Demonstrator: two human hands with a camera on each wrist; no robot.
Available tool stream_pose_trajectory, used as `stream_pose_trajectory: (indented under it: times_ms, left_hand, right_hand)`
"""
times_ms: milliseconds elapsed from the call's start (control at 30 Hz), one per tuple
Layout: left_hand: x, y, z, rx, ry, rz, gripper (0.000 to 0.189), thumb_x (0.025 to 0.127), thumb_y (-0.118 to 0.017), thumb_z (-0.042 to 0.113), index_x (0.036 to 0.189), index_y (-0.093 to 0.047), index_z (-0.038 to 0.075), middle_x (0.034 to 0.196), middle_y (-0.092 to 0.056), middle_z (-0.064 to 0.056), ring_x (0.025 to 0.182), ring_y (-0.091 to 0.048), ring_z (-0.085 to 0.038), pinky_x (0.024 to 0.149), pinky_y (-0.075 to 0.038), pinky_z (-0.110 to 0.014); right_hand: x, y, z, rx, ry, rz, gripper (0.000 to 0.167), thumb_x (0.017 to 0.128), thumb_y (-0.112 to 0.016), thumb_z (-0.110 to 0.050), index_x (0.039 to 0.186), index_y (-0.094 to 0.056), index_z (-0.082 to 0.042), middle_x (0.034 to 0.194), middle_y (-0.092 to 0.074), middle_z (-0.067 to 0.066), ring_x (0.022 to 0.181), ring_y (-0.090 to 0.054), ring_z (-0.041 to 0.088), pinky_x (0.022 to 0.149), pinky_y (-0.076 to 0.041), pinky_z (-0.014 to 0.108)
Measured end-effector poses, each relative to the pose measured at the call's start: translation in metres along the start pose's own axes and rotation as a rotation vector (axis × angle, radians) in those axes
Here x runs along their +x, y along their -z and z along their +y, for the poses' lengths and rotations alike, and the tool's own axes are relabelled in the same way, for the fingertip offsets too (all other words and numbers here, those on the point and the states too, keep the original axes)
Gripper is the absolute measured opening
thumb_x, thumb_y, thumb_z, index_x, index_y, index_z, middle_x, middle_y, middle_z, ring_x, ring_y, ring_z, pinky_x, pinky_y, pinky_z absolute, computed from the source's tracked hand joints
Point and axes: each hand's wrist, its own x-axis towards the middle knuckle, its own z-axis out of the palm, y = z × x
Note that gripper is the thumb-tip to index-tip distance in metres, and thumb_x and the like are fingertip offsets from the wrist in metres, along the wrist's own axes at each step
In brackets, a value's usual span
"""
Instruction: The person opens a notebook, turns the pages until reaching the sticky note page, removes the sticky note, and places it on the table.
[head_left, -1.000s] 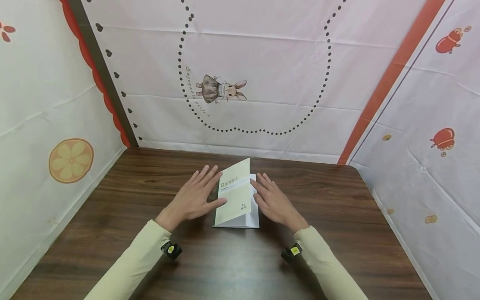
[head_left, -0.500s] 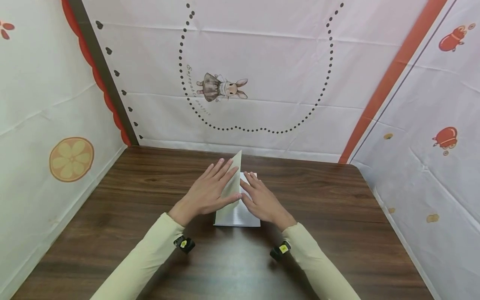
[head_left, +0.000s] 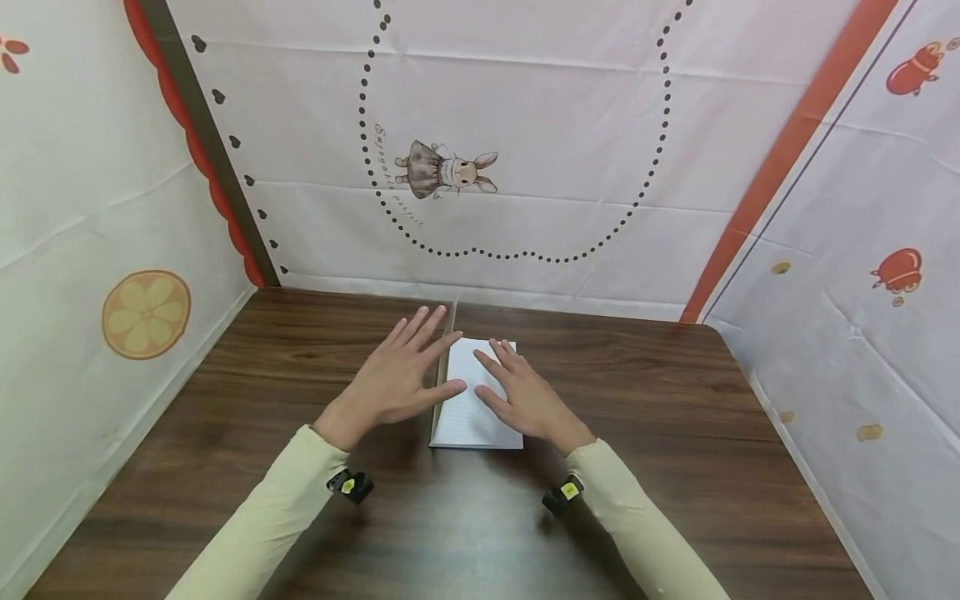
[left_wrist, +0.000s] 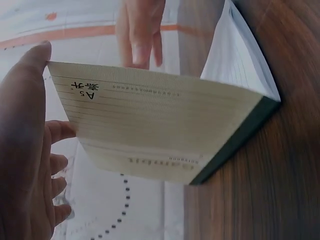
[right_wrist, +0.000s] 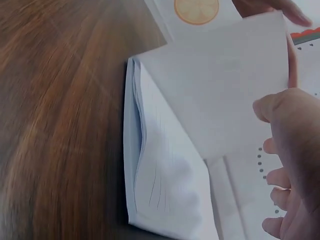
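A notebook lies on the table with its front cover lifted at the left, almost edge-on in the head view. My left hand is left of the raised cover, fingers spread and straight. In the left wrist view its thumb and forefinger are at the free edge of the cream cover, which has printed letters; a dark green spine runs along the fold. My right hand hovers over the ruled page with fingers extended, holding nothing. The cover's pale inner side faces it.
The dark wood table reaches back to a white patterned cloth wall. Similar cloth hangs at the left and right. A black wrist device is strapped on the left sleeve, another on the right.
The cover has swung up and leftward from partly lifted to nearly upright, baring the lined page. The left hand moved right, then back left; the right hand shifted left over the page.
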Motion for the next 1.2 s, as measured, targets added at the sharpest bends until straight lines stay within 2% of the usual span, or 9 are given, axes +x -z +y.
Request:
stream_pose_trajectory:
  times_ms: [133, 267, 433, 567, 733, 833, 1033, 1200]
  left_hand:
    - [-0.011, 0.005, -0.015, 0.011, 0.028, 0.012, 0.082, 0.081, -0.024, 0.078, 0.146, -0.026, 0.028, 0.156, 0.003, 0.001, 0.143, 0.000, -0.025, 0.114, -0.010, -0.047]
    - [-0.025, 0.008, -0.030, 0.016, 0.063, 0.019, 0.084, 0.080, -0.028, 0.079, 0.146, -0.027, 0.027, 0.156, -0.003, 0.000, 0.143, -0.001, -0.025, 0.113, -0.010, -0.048]
    - [-0.045, 0.004, -0.047, -0.015, 0.097, -0.005, 0.088, 0.080, -0.036, 0.076, 0.147, -0.023, 0.021, 0.155, -0.011, 0.000, 0.142, -0.006, -0.027, 0.112, -0.012, -0.050]
    - [-0.064, -0.006, -0.060, -0.069, 0.122, -0.019, 0.091, 0.081, -0.040, 0.074, 0.148, -0.019, 0.017, 0.155, -0.013, 0.001, 0.142, -0.007, -0.025, 0.112, -0.013, -0.049]
    - [-0.087, -0.022, -0.078, -0.098, 0.180, -0.049, 0.091, 0.080, -0.043, 0.073, 0.148, -0.022, 0.016, 0.154, -0.017, 0.000, 0.142, -0.012, -0.026, 0.111, -0.016, -0.050]
    - [-0.098, -0.031, -0.085, -0.110, 0.214, -0.090, 0.092, 0.078, -0.043, 0.074, 0.147, -0.025, 0.016, 0.153, -0.019, -0.001, 0.141, -0.013, -0.026, 0.111, -0.016, -0.051]
    - [-0.110, -0.048, -0.094, -0.124, 0.257, -0.197, 0.095, 0.075, -0.041, 0.079, 0.145, -0.030, 0.016, 0.152, -0.022, -0.005, 0.141, -0.013, -0.030, 0.111, -0.015, -0.053]
    - [-0.116, -0.058, -0.098, -0.164, 0.276, -0.252, 0.094, 0.072, -0.046, 0.079, 0.143, -0.035, 0.018, 0.150, -0.027, -0.008, 0.139, -0.020, -0.033, 0.106, -0.023, -0.057]
  right_hand:
    - [-0.001, 0.000, 0.008, -0.005, -0.033, -0.016, 0.069, 0.090, -0.033, -0.063, 0.146, -0.027, -0.024, 0.154, -0.017, 0.007, 0.142, -0.006, 0.021, 0.111, -0.019, 0.049]
    - [-0.004, -0.002, 0.016, -0.014, -0.052, -0.026, 0.078, 0.084, -0.040, -0.069, 0.144, -0.032, -0.021, 0.152, -0.024, 0.008, 0.142, -0.011, 0.025, 0.110, -0.021, 0.051]
    - [-0.012, -0.014, 0.024, -0.042, -0.050, -0.133, 0.086, 0.078, -0.044, -0.075, 0.144, -0.033, -0.022, 0.152, -0.024, 0.005, 0.141, -0.016, 0.026, 0.110, -0.020, 0.052]
    - [-0.020, -0.022, 0.029, -0.070, -0.052, -0.206, 0.089, 0.076, -0.042, -0.078, 0.144, -0.034, -0.021, 0.152, -0.024, 0.004, 0.141, -0.018, 0.024, 0.110, -0.020, 0.051]
    - [-0.026, -0.024, 0.031, -0.070, -0.063, -0.214, 0.089, 0.075, -0.044, -0.077, 0.143, -0.036, -0.020, 0.151, -0.027, 0.004, 0.140, -0.019, 0.023, 0.110, -0.019, 0.051]
    - [-0.030, -0.023, 0.031, -0.059, -0.076, -0.224, 0.089, 0.075, -0.044, -0.077, 0.143, -0.036, -0.020, 0.151, -0.027, 0.003, 0.141, -0.018, 0.023, 0.111, -0.018, 0.051]
    - [-0.035, -0.024, 0.029, -0.063, -0.074, -0.238, 0.089, 0.075, -0.043, -0.077, 0.143, -0.035, -0.021, 0.151, -0.026, 0.003, 0.141, -0.017, 0.022, 0.111, -0.018, 0.049]
    - [-0.039, -0.023, 0.029, -0.059, -0.056, -0.221, 0.087, 0.077, -0.045, -0.075, 0.143, -0.035, -0.020, 0.151, -0.027, 0.003, 0.140, -0.019, 0.023, 0.111, -0.019, 0.049]
